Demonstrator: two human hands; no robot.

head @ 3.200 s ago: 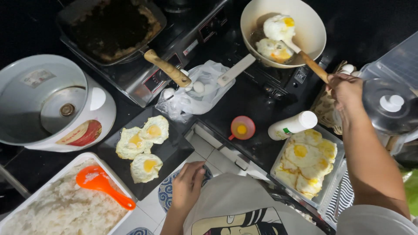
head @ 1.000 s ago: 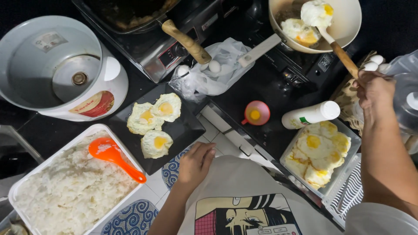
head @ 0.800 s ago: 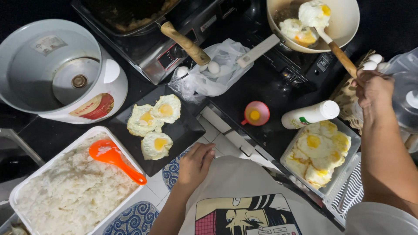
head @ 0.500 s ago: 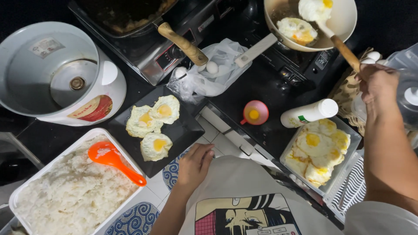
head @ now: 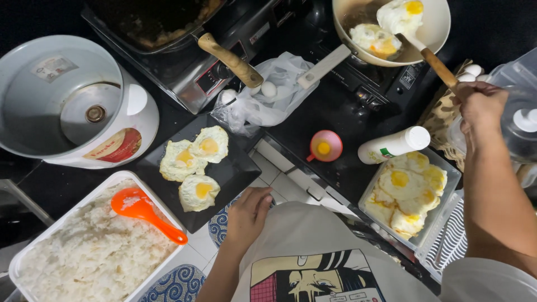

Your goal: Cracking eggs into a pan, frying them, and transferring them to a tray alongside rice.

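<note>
Head | R hand [head: 480,105] grips spatula [head: 430,59] lifting fried egg [head: 400,15] over pan [head: 436,31] | L hand [head: 248,215] loose, prob. holding nothing, by black plate [head: 235,173]

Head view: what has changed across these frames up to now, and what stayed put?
The right hand keeps its grip on the wooden-handled spatula; the fried egg on its blade has risen from the middle of the pan toward its far rim. The left hand stays by the black tray. The tray's three eggs, rice paddle and cooker have not moved.
</note>
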